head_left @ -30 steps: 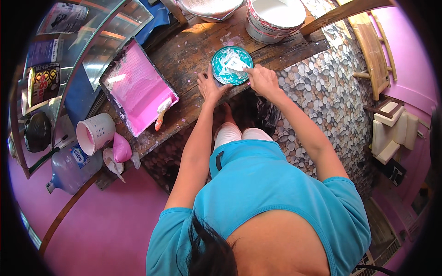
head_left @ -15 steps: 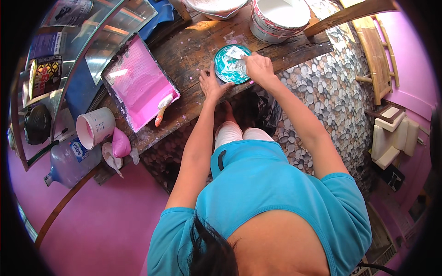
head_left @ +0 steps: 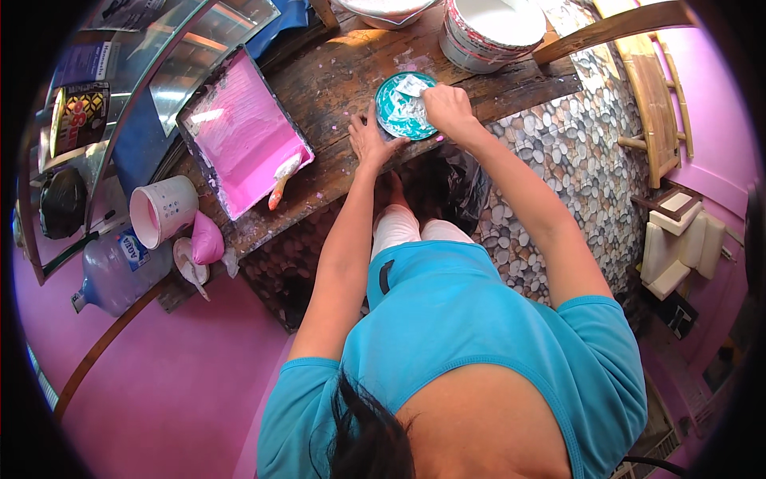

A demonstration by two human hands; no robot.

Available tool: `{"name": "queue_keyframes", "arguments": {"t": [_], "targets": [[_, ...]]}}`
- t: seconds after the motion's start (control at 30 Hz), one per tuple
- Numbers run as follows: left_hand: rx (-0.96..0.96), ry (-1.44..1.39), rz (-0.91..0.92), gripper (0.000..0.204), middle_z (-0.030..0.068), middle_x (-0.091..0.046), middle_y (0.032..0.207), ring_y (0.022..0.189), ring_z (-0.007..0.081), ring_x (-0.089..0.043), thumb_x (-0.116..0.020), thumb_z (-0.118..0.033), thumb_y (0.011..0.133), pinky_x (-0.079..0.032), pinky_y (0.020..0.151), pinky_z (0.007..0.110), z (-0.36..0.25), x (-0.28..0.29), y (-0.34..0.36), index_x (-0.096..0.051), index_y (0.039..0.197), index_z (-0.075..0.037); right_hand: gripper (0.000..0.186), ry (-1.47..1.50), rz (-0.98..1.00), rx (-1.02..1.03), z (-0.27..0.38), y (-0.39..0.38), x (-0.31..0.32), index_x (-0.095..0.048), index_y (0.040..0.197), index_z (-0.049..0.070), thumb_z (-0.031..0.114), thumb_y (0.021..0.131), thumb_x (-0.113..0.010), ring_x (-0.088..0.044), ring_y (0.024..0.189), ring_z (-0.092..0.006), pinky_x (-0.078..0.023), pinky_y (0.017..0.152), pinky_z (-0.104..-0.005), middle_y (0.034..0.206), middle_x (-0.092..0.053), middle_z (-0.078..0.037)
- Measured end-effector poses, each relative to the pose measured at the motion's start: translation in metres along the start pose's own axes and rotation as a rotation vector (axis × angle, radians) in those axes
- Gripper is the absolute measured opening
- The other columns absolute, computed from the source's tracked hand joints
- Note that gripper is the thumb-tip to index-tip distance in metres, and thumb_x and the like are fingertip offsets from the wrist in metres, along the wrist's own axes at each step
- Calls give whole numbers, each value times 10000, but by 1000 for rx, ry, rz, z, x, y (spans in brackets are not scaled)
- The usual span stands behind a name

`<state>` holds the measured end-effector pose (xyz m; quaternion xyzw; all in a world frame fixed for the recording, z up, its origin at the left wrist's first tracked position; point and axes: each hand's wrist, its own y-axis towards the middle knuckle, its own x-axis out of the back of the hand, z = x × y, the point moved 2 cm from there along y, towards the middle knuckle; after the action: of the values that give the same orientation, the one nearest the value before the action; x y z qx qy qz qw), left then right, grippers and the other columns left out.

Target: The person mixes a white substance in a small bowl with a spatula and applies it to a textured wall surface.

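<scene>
A round teal lid (head_left: 384, 109), smeared with white paste, lies on the wooden table close to its front edge. My left hand (head_left: 370, 144) clasps the lid's left and near rim between thumb and fingers. In my right hand (head_left: 449, 109) is a small scraper (head_left: 412, 85) with a flat, whitish blade. Its blade rests over the far part of the lid, above the smeared paste; the grip is hidden inside my closed fingers.
Left of the lid sits a paint tray (head_left: 251, 132) of pink paint, with a paintbrush (head_left: 281, 180) across its near corner. A white bucket (head_left: 479, 54) and a bowl (head_left: 383, 14) stand behind. A pink-lined pail (head_left: 165, 209) and a water jug (head_left: 120, 271) are at far left.
The whole view has shifted slightly. Both hands keep their hold, and the scraper stays over the far part of the lid.
</scene>
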<state>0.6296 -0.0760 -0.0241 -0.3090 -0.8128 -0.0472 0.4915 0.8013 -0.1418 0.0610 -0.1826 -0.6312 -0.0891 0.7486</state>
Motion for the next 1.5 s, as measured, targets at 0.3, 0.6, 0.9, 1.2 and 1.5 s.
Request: {"name": "queue_keyframes", "arguments": {"t": [0.3, 0.6, 0.9, 1.2, 1.5], "targets": [[-9, -8, -44, 1186, 153, -413, 1274, 1149, 361, -449, -926, -470, 464, -405, 968, 481, 2, -3, -1, -354, 1474, -228, 114, -7, 56, 17, 9, 4, 13, -728, 783, 58, 103, 766, -624, -718, 801, -303, -561, 659, -396, 841, -712, -182], [20, -11, -24, 1181, 142, -408, 1277, 1155, 354, -444, -925, -465, 469, -400, 971, 478, 0, 1, -2, -352, 1474, -229, 147, 22, 31, 114, -19, -57, 28, -724, 852, 51, 85, 758, -617, -692, 735, -328, -550, 644, -433, 794, -675, -185], [2, -9, -43, 1179, 146, -409, 1273, 1145, 356, -451, -927, -459, 464, -404, 966, 474, 2, -3, -1, -358, 1471, -229, 235, 83, 7, 61, -15, -85, 3, -726, 982, 94, 67, 769, -632, -681, 725, -337, -545, 632, -430, 844, -652, -203], [-2, -19, -39, 1172, 146, -410, 1272, 1140, 357, -452, -925, -466, 462, -406, 958, 483, 2, 0, 0, -364, 1466, -234, 216, 55, 65, -11, -27, -82, 11, -744, 964, 100, 104, 790, -618, -683, 734, -345, -544, 654, -437, 820, -661, -183], [2, -5, -27, 1191, 162, -419, 1281, 1170, 372, -445, -920, -494, 469, -403, 982, 480, 1, 0, -3, -353, 1482, -223, 249, 87, 19, 16, -25, -71, 26, -753, 992, 121, 100, 790, -608, -685, 754, -332, -546, 657, -438, 821, -663, -183]]}}
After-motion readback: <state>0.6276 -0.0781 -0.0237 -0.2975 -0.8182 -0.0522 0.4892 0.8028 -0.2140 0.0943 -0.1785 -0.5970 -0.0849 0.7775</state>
